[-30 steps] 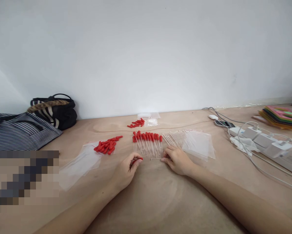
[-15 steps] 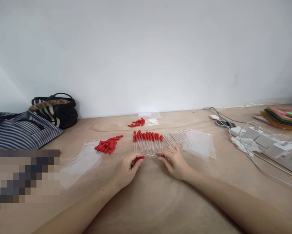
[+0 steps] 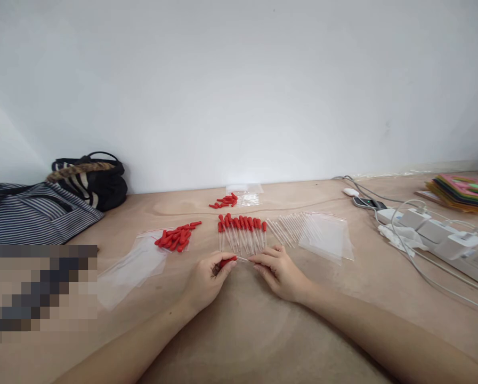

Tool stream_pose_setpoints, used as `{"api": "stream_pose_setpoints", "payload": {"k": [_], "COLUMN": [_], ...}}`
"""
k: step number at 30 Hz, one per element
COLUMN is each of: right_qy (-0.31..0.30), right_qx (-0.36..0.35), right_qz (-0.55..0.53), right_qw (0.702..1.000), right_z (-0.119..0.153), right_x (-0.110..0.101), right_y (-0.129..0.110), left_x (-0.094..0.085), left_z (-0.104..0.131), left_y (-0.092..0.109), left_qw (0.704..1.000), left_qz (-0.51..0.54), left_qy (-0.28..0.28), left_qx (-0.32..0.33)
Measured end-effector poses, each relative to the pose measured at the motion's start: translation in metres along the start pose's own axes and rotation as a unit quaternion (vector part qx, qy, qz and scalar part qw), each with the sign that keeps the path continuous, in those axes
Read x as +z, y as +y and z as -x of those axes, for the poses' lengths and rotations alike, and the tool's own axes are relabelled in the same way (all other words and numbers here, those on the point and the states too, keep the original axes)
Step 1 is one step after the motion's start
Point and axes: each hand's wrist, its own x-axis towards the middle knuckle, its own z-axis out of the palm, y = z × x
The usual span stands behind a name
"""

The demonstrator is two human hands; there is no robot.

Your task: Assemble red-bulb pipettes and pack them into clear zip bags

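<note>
On the surface [image 3: 239, 336], the left hand [image 3: 209, 276] and right hand [image 3: 282, 274] pinch nearly closed beside a row of red-topped droppers [image 3: 242, 225]; the left grips a red bulb [image 3: 228, 261], the right a clear tube [image 3: 242, 259] reaching the bulb.

Two bare hands meet over a brown table [image 3: 246, 336] below a pale wall [image 3: 239, 90]. At seven o'clock, the left hand [image 3: 207, 276] pinches a red bulb [image 3: 227, 261]. At five, the right hand [image 3: 282, 274] holds a thin clear tube [image 3: 242, 259] pointing at that bulb; whether it sits inside is unclear. Between and beyond them, at six, lies a row of red-topped tubes [image 3: 244, 224]. A heap of red bulbs [image 3: 177, 239] is at eight, loose clear tubes [image 3: 297, 228] at four, a striped bag [image 3: 42, 213] at nine, a white power strip [image 3: 446, 256] towards four
</note>
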Motion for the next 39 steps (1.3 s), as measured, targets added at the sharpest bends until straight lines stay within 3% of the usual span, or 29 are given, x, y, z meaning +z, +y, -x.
{"api": "stream_pose_setpoints", "payload": {"k": [7,12,16,23,39], "right_qy": [-0.001,-0.001,-0.009,-0.005,-0.005], "right_qx": [-0.021,-0.052,-0.076,-0.093,-0.066], "right_qz": [-0.006,-0.007,0.031,0.076,0.014], "right_qw": [1.000,0.999,0.997,0.993,0.998], "right_z": [0.002,0.003,0.003,0.002,-0.002], "right_x": [0.000,-0.003,-0.008,-0.007,-0.001], "right_y": [0.002,0.006,0.008,0.008,-0.001], "left_x": [0.002,0.002,0.002,0.005,0.007], "left_z": [0.001,0.003,0.004,0.006,0.005], "left_y": [0.003,0.005,0.007,0.008,0.011], "left_qw": [0.995,0.990,0.991,0.990,0.987], "left_qz": [0.088,0.134,0.131,0.130,0.134], "left_qy": [0.026,0.004,-0.022,-0.027,-0.028], "left_qx": [-0.024,-0.034,-0.014,-0.048,-0.079]}}
